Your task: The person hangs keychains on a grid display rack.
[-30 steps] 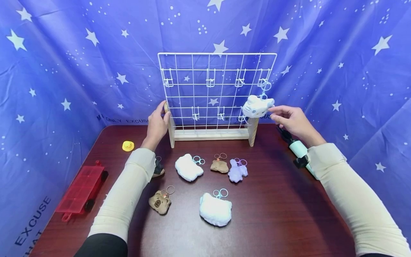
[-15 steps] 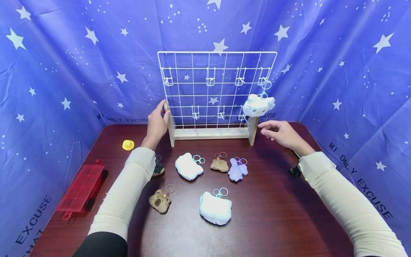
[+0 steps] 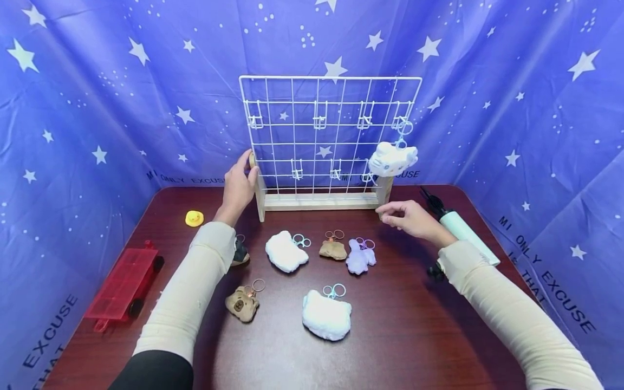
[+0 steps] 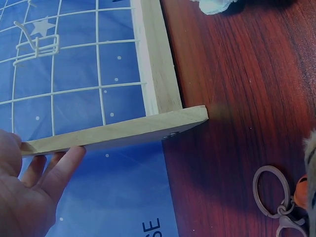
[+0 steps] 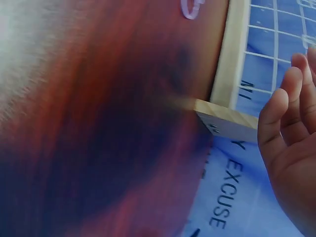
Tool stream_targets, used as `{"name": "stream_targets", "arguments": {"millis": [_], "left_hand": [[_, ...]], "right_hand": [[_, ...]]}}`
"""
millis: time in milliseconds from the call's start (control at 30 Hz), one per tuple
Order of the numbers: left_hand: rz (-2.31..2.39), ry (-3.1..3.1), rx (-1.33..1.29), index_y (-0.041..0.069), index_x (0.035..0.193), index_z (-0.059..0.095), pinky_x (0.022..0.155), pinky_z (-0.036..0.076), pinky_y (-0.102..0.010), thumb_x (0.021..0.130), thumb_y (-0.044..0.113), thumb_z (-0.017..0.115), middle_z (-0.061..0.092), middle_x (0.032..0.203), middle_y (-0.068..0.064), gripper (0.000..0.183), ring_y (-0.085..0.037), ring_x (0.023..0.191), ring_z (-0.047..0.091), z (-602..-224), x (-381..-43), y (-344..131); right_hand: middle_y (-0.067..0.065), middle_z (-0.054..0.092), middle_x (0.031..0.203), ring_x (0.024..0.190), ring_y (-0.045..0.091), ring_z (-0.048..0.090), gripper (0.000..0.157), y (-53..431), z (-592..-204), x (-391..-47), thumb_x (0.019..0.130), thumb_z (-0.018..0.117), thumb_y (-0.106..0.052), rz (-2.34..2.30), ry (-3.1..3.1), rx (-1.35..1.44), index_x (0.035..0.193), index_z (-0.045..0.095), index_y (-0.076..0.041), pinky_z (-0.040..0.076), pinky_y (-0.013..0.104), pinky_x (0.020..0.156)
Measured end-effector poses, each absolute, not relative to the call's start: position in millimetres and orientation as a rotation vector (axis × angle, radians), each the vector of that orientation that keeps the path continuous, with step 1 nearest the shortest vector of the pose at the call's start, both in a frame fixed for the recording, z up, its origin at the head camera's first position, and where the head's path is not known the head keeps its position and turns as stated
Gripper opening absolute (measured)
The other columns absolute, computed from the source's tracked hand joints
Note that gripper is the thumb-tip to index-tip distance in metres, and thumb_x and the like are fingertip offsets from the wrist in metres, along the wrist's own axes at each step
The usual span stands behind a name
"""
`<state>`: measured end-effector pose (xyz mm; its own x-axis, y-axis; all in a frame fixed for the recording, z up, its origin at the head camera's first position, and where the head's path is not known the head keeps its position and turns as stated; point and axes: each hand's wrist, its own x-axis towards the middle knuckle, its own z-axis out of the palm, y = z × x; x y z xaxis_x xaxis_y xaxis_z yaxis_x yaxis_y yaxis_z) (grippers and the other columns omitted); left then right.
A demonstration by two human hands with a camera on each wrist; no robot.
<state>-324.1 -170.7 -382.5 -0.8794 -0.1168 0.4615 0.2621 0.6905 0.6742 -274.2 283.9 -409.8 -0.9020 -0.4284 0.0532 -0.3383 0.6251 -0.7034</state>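
A white wire grid rack (image 3: 331,143) with wooden legs and several white hooks stands at the back of the table. My left hand (image 3: 239,187) pinches its wooden left post (image 4: 113,129) between thumb and fingers. From the top right hook hangs a white plush cat keychain (image 3: 392,158). My right hand (image 3: 409,219), fingers loosely bent and holding nothing, hovers by the rack's right foot. Closest to it on the table is a lilac plush keychain (image 3: 359,257). Beside that lies a small brown plush keychain (image 3: 333,249).
Two white plush keychains, one farther back (image 3: 286,252) and one nearer (image 3: 326,316), lie mid-table. A brown bear keychain (image 3: 242,304) is front left; a dark keychain (image 3: 241,253) is partly behind my left sleeve. A yellow duck (image 3: 194,219), red trolley (image 3: 124,287) and mint cylinder (image 3: 468,236) sit outward.
My right hand has left the hanging cat keychain and moved down and left to the rack's right foot. My left hand stays on the post.
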Motion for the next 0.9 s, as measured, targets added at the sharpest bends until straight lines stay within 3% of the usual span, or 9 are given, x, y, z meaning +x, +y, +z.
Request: {"name": "stream_targets", "arguments": {"millis": [67, 167, 333, 467, 700, 900], "left_hand": [[-1.07, -2.425, -0.11, 0.017, 0.153, 0.047, 0.107, 0.048, -0.051, 0.102, 0.02, 0.059, 0.067, 0.13, -0.021, 0.052, -0.037, 0.124, 0.062, -382, -324, -171], [-1.075, -2.431, -0.111, 0.017, 0.154, 0.046, 0.107, 0.048, -0.051, 0.103, 0.02, 0.059, 0.067, 0.13, -0.021, 0.053, -0.037, 0.124, 0.062, -381, -324, -170], [-1.089, -2.437, -0.105, 0.017, 0.154, 0.045, 0.106, 0.048, -0.051, 0.103, 0.02, 0.058, 0.067, 0.13, -0.022, 0.053, -0.037, 0.123, 0.062, -380, -323, -170], [-1.085, -2.434, -0.103, 0.017, 0.154, 0.045, 0.106, 0.048, -0.051, 0.103, 0.02, 0.058, 0.067, 0.13, -0.022, 0.053, -0.037, 0.123, 0.062, -381, -323, -170], [-1.078, -2.436, -0.1, 0.017, 0.154, 0.046, 0.106, 0.048, -0.051, 0.103, 0.02, 0.059, 0.068, 0.128, -0.021, 0.053, -0.038, 0.122, 0.063, -381, -324, -169], [-1.073, -2.438, -0.096, 0.017, 0.154, 0.046, 0.107, 0.048, -0.051, 0.103, 0.02, 0.059, 0.068, 0.128, -0.021, 0.053, -0.037, 0.123, 0.062, -382, -324, -170]], "right_hand": [[0.019, 0.074, 0.097, 0.073, 0.033, 0.064, 0.028, 280, -416, -273, 0.097, 0.068, -0.014, -1.101, 2.721, -0.64, 0.123, 0.071, -0.002, 0.051, 0.026, 0.059], [0.014, 0.075, 0.093, 0.068, 0.024, 0.061, 0.028, 276, -425, -272, 0.096, 0.07, -0.014, -1.043, 2.714, -0.678, 0.122, 0.072, -0.002, 0.049, 0.025, 0.058], [0.006, 0.078, 0.098, 0.08, 0.009, 0.061, 0.025, 271, -439, -273, 0.095, 0.071, -0.012, -0.937, 2.704, -0.768, 0.12, 0.075, -0.008, 0.048, 0.023, 0.071], [0.002, 0.078, 0.103, 0.088, 0.01, 0.061, 0.025, 268, -446, -272, 0.094, 0.071, -0.011, -0.872, 2.685, -0.791, 0.119, 0.076, -0.012, 0.047, 0.025, 0.081], [-0.008, 0.069, 0.081, 0.073, 0.007, 0.055, 0.027, 264, -452, -272, 0.091, 0.072, -0.008, -0.777, 2.66, -0.776, 0.118, 0.076, -0.011, 0.044, 0.023, 0.075], [-0.01, 0.069, 0.078, 0.073, 0.007, 0.057, 0.028, 264, -455, -272, 0.089, 0.074, -0.008, -0.74, 2.668, -0.758, 0.117, 0.076, -0.012, 0.046, 0.025, 0.077]]}}
